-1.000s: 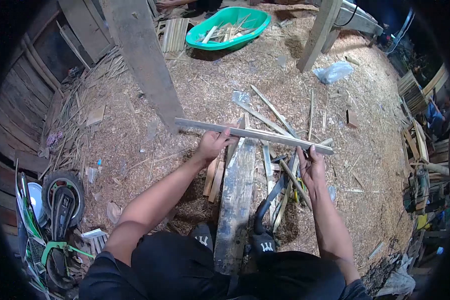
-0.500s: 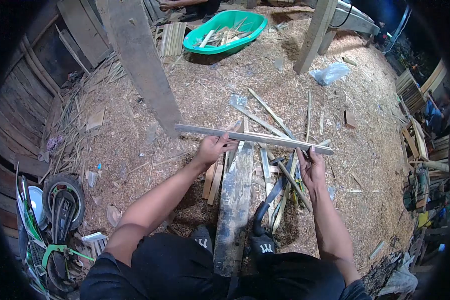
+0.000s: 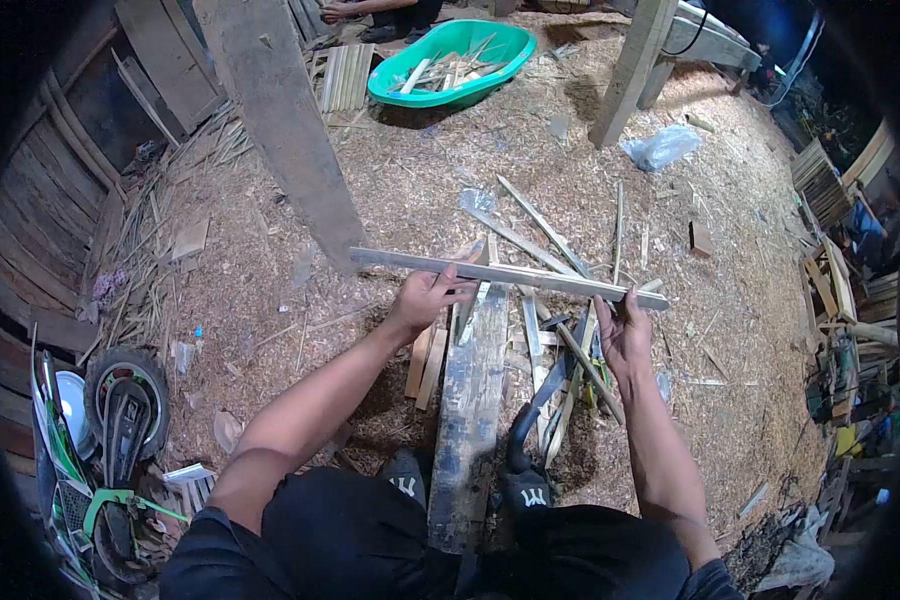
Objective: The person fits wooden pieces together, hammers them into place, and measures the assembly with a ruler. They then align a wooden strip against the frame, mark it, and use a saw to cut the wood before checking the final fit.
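A long thin wooden strip is held crosswise in front of me, above a thick worn beam that runs away from between my legs. My left hand is closed around the strip left of its middle, thumb on top. Near the strip's right end, my right hand pinches it between thumb and fingers. Below lie several loose wood strips and a dark-handled tool, whose kind I cannot make out. Two short wood pieces rest left of the beam.
Wood shavings cover the ground. A green tub with wood scraps stands ahead. A plank post rises at left, another post at right. A small motorbike lies at lower left. A person's hands show at the top.
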`<state>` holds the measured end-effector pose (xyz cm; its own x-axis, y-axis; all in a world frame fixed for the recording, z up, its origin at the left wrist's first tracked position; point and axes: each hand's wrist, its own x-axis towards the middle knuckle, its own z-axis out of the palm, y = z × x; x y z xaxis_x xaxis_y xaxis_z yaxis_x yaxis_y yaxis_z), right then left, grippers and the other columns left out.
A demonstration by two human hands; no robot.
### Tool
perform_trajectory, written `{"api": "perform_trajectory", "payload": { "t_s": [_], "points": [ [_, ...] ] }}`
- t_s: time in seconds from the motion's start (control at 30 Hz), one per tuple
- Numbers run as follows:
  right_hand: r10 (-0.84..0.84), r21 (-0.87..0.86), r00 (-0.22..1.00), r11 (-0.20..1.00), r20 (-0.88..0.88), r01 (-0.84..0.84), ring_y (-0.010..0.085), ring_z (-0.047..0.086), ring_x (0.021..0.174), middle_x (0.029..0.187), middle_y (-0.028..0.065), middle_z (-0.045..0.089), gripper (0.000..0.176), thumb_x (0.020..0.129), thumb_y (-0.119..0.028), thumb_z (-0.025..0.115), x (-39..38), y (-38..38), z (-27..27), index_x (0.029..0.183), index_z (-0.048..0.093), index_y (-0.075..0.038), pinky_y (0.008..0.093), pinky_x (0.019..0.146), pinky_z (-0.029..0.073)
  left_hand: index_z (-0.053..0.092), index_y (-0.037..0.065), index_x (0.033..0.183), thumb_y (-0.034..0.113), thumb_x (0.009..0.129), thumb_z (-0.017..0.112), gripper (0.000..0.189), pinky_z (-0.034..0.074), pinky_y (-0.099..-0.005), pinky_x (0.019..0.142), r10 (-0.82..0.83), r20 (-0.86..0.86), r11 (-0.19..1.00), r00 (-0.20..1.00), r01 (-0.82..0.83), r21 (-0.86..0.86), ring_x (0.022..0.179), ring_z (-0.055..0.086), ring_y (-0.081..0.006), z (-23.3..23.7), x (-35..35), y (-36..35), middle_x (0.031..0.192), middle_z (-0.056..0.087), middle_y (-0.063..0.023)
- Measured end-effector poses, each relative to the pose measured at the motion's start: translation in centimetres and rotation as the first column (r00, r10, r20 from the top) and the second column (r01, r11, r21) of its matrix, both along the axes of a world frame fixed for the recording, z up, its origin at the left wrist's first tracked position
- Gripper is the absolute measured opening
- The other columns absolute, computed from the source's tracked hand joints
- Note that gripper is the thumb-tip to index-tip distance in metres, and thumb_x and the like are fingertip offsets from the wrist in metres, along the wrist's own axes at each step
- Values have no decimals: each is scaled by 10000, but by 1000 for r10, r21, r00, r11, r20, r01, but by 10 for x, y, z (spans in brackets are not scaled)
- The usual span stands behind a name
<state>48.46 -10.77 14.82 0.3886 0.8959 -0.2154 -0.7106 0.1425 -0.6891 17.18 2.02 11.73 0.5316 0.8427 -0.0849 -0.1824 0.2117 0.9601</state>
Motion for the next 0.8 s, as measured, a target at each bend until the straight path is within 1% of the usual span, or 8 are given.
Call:
{"api": "perform_trajectory", "payload": {
  "t_s": [0.03,0.23,0.3,0.47,0.53,0.67,0.73,0.8],
  "points": [
    [0,0,1000,1000,0,0,255,664,1007,1134,208,623,449,990,-315,570,1,0,-1,1120,537,113,333,931,589,507,-152,1192,311,1051,436,489,563,-383,952,11,-35,1000,999,-10,7,1111,643,-319,2,0,0,1137,639,-271],
    [25,15,1000,1000,17,-25,255,665,1007,1144,213,623,480,983,-325,576,2,0,-3,1135,539,129,322,926,590,498,-158,1199,325,1052,430,510,573,-384,930,-5,-11,1000,1000,5,-2,1099,649,-323,-4,0,4,1133,639,-280],
    [7,1,999,1000,51,-7,256,665,1010,1143,215,623,485,978,-322,584,0,-1,-1,1139,538,134,317,920,592,500,-157,1197,328,1052,429,512,578,-385,919,8,-7,1000,1000,-8,0,1090,653,-323,-4,1,4,1124,643,-279],
    [21,-7,999,1000,41,-21,259,662,1022,1143,216,622,481,976,-316,588,5,-2,-5,1142,536,133,322,928,589,506,-147,1194,333,1051,428,507,593,-384,886,27,-28,1000,999,-28,-12,1067,665,-323,1,2,2,1113,646,-275],
    [20,-5,999,1000,42,-19,260,662,1024,1144,215,622,480,977,-315,587,5,-1,-7,1144,535,132,323,932,588,507,-144,1188,335,1051,427,505,602,-374,862,44,-25,999,999,-44,-5,1027,681,-320,0,2,2,1100,652,-272],
    [-2,-7,1000,1000,11,2,268,653,1047,1161,212,621,451,989,-291,569,5,0,-6,1151,532,128,352,954,578,516,-147,1169,340,1051,426,509,611,-363,827,46,-14,999,999,-46,-3,981,697,-315,-9,-2,6,1086,659,-270],
    [-11,-13,1000,1000,-7,11,272,650,1056,1166,211,620,438,994,-280,561,4,0,-6,1151,532,128,363,961,574,559,-104,1171,314,1054,439,451,604,-327,782,56,9,998,998,-56,-21,971,702,-262,-11,-6,7,1088,674,-220],
    [-7,-1,1000,1000,-21,7,277,644,1069,1177,213,618,429,998,-271,553,6,0,-7,1160,526,126,381,970,569,565,-101,1158,318,1052,444,450,605,-322,762,61,4,998,998,-61,-6,940,707,-250,-13,-9,8,1069,682,-214]
  ]
}}
